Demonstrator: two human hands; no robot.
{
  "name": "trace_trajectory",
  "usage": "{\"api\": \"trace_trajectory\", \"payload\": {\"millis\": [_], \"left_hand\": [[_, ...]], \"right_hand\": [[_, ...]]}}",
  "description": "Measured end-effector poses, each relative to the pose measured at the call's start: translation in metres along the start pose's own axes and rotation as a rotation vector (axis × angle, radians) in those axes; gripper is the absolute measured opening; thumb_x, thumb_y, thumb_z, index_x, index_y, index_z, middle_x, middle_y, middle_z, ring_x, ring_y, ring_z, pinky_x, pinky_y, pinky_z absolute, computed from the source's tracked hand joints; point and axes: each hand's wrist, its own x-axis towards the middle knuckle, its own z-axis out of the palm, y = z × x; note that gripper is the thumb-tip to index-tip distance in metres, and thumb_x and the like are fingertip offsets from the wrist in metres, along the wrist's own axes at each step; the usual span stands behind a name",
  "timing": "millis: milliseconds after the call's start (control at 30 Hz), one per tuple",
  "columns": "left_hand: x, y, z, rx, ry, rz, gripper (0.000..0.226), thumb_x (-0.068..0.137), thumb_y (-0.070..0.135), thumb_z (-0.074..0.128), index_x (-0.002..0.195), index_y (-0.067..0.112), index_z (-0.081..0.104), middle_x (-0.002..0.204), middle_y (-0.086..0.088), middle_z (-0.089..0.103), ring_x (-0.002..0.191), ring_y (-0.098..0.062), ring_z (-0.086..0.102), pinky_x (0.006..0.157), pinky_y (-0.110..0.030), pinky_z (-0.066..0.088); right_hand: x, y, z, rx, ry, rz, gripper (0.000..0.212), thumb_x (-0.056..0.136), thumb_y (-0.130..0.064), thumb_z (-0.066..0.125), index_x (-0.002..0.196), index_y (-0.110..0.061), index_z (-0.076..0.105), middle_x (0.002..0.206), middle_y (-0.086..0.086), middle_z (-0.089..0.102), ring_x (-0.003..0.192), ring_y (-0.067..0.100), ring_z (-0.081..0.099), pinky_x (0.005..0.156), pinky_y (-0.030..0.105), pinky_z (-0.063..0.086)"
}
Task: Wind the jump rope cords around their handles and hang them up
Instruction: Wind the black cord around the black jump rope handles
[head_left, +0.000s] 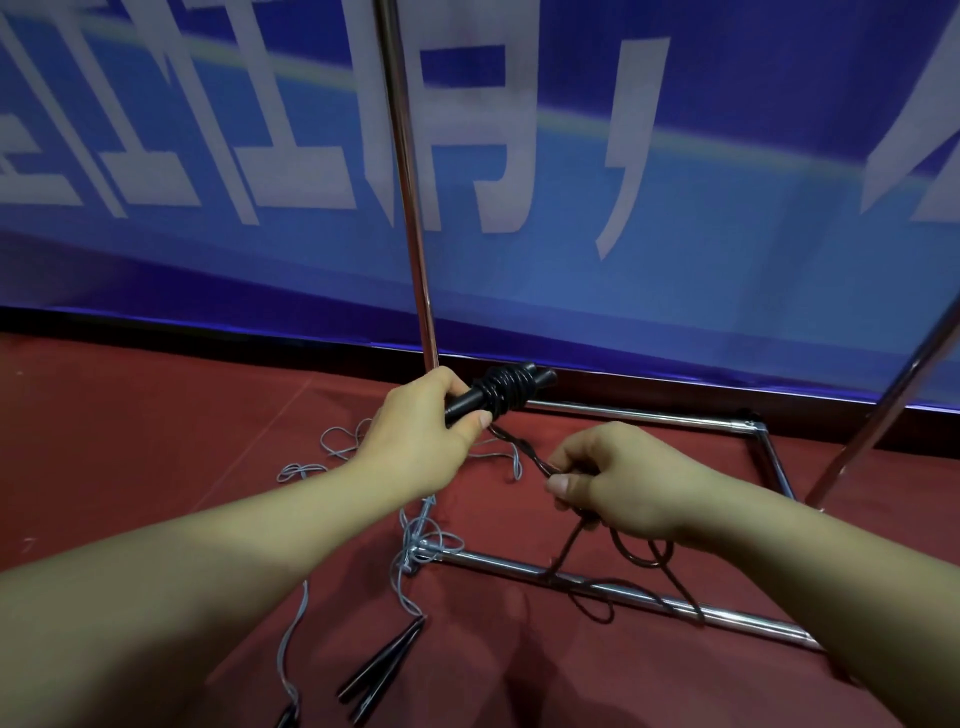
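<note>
My left hand grips a pair of black jump rope handles held side by side, with several turns of black cord wound around their middle. The free cord runs down and right to my right hand, which pinches it between thumb and fingers. Below that hand the dark cord hangs in loops over the rack's front base bar. A second jump rope with a grey cord lies tangled on the floor, its slim black handles near the bottom of the view.
A chrome rack stands on the red floor: an upright pole, a slanted pole at right, and base bars forming a rectangle. A blue banner with white characters hangs behind it.
</note>
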Motion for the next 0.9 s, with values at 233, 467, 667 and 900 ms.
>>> {"api": "trace_trajectory", "payload": {"millis": [233, 467, 667, 900], "left_hand": [[0.007, -0.001, -0.001, -0.487, -0.001, -0.193, 0.013, 0.090, 0.017, 0.074, 0.092, 0.012, 0.062, 0.068, 0.001, 0.057, 0.056, -0.005, 0.052, 0.052, -0.015, 0.041], [0.019, -0.017, -0.002, -0.514, 0.213, -0.366, 0.015, 0.090, 0.020, 0.074, 0.088, 0.018, 0.059, 0.081, -0.004, 0.061, 0.069, -0.019, 0.057, 0.062, -0.028, 0.043], [0.025, -0.037, -0.015, -0.390, 0.335, -0.476, 0.017, 0.089, 0.023, 0.073, 0.085, 0.020, 0.058, 0.081, 0.001, 0.060, 0.075, -0.020, 0.057, 0.064, -0.029, 0.039], [0.023, -0.047, -0.029, -0.340, 0.434, -0.542, 0.013, 0.092, 0.018, 0.070, 0.096, 0.012, 0.059, 0.074, -0.001, 0.058, 0.057, -0.013, 0.049, 0.032, -0.018, 0.035]], "right_hand": [[-0.001, 0.001, 0.005, 0.115, -0.111, 0.006, 0.023, 0.097, -0.025, 0.062, 0.075, -0.018, 0.065, 0.051, -0.014, 0.057, 0.049, 0.004, 0.052, 0.051, 0.019, 0.042], [0.009, 0.012, 0.001, 0.162, -0.062, 0.098, 0.008, 0.083, -0.019, 0.077, 0.088, -0.013, 0.073, 0.063, -0.009, 0.061, 0.053, 0.003, 0.050, 0.052, 0.017, 0.040], [0.010, 0.025, -0.006, 0.133, -0.025, 0.117, 0.016, 0.087, -0.031, 0.075, 0.092, -0.017, 0.072, 0.068, -0.007, 0.059, 0.054, 0.005, 0.046, 0.050, 0.017, 0.038], [0.013, 0.032, -0.018, 0.136, 0.007, 0.149, 0.018, 0.101, -0.023, 0.055, 0.096, -0.013, 0.069, 0.071, -0.001, 0.067, 0.058, 0.014, 0.046, 0.051, 0.024, 0.039]]}}
